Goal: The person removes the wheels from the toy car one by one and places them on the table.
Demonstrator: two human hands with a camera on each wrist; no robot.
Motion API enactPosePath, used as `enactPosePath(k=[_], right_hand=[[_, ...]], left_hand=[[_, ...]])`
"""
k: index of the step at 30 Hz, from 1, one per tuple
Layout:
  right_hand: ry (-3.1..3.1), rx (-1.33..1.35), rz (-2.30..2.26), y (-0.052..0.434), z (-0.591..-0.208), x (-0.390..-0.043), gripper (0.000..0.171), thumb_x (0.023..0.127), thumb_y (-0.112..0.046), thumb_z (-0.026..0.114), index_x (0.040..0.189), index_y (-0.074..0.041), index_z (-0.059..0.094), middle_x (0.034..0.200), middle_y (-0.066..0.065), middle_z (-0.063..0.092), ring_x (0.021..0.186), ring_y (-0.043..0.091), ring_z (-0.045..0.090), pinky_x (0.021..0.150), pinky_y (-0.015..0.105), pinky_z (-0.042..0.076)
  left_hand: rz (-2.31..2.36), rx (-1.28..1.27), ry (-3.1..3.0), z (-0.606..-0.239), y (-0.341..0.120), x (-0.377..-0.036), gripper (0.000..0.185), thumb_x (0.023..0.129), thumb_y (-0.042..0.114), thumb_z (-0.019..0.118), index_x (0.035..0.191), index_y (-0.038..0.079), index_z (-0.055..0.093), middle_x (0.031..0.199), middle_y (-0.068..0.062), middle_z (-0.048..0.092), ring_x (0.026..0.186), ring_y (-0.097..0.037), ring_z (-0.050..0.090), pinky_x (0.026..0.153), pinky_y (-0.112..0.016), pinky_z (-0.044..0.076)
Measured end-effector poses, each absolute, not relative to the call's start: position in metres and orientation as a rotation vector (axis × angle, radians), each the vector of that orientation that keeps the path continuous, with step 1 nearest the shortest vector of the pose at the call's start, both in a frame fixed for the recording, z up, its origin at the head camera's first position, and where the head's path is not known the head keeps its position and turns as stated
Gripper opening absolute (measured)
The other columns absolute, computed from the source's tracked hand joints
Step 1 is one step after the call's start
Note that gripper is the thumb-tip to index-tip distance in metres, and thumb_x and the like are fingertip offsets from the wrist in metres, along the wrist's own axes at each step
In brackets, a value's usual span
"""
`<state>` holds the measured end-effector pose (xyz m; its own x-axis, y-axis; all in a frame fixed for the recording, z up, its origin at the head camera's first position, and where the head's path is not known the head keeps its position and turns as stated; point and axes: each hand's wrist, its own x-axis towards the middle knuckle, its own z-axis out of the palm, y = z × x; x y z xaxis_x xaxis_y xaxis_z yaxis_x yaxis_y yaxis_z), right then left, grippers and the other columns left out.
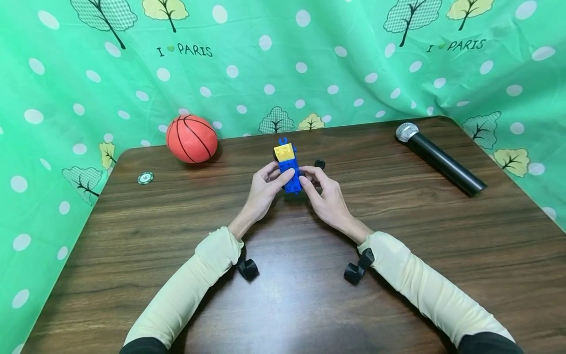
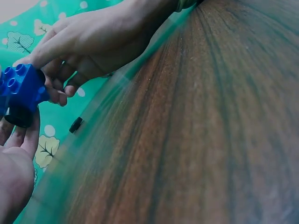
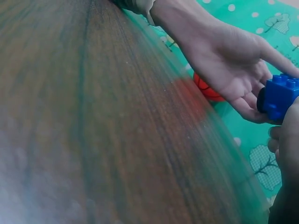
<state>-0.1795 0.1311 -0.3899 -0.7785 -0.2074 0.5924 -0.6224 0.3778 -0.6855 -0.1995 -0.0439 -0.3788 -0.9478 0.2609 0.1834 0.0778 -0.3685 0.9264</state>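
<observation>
Between both hands, a toy car (image 1: 289, 169) of blue and yellow building blocks is held up over the table. Studs cover its top, and a small blue hook sticks out at its far end. My left hand (image 1: 262, 192) grips it from the left, thumb across the blue top and fingers beneath. With thumb and fingers, my right hand (image 1: 326, 196) holds its right side near the close end. Black wheels show low on the body, one of them a wheel (image 2: 19, 116) in the left wrist view. A loose black wheel (image 1: 320, 163) lies on the table just beyond my right hand.
On the brown wooden table (image 1: 283, 295), a red ball (image 1: 192, 139) with black lines sits at the back left, near a green and white chip (image 1: 145, 178). A black microphone (image 1: 442, 160) lies at the right. Behind hangs a green dotted curtain (image 1: 283, 64).
</observation>
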Motion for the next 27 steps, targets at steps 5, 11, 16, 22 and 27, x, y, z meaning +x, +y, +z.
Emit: enactPosePath(k=[5,11,16,22,27], right_hand=[[-2.178,0.715,1.256,0.1297,-0.3908,-0.1807,0.02,0.098,-0.017,0.055,0.112,-0.004,0.062,0.084,0.002,0.061,0.074,0.014,0.056,0.063,0.027,0.046],[-2.124,0.672,1.194,0.1251,-0.3895,-0.1807,0.017,0.096,-0.015,0.059,0.106,-0.003,0.063,0.079,0.001,0.061,0.069,0.012,0.054,0.054,0.023,0.041],[-2.103,0.622,1.189,0.1221,-0.3881,-0.1805,0.014,0.094,-0.014,0.061,0.102,-0.003,0.065,0.075,0.0,0.061,0.065,0.011,0.054,0.053,0.022,0.04],[-2.104,0.541,1.189,0.123,-0.3869,-0.1817,0.017,0.093,-0.018,0.064,0.099,-0.001,0.066,0.072,0.0,0.062,0.062,0.01,0.055,0.055,0.019,0.042],[-2.086,0.504,1.211,0.1266,-0.386,-0.1864,0.017,0.091,-0.018,0.067,0.097,-0.002,0.065,0.071,0.001,0.059,0.06,0.01,0.053,0.054,0.018,0.042]], left_hand=[[2.411,0.502,1.811,-0.3795,-0.0452,-0.1996,0.04,0.091,0.014,0.063,0.125,-0.006,0.053,0.112,-0.02,0.064,0.099,-0.023,0.064,0.091,-0.038,0.049],[2.378,0.548,1.965,-0.3822,-0.0443,-0.1997,0.039,0.091,0.022,0.066,0.119,-0.002,0.056,0.105,-0.015,0.067,0.098,-0.024,0.065,0.09,-0.036,0.049],[2.391,0.568,2.018,-0.3826,-0.0428,-0.1993,0.04,0.089,0.026,0.068,0.116,-0.001,0.057,0.103,-0.015,0.067,0.098,-0.025,0.065,0.088,-0.036,0.05],[2.363,0.561,2.105,-0.3816,-0.04,-0.1978,0.037,0.09,0.023,0.068,0.116,0.0,0.055,0.104,-0.015,0.067,0.096,-0.024,0.066,0.087,-0.035,0.051],[2.286,0.557,2.195,-0.3806,-0.0377,-0.1951,0.037,0.089,0.021,0.069,0.116,0.0,0.056,0.1,-0.013,0.069,0.095,-0.021,0.066,0.087,-0.032,0.051]])
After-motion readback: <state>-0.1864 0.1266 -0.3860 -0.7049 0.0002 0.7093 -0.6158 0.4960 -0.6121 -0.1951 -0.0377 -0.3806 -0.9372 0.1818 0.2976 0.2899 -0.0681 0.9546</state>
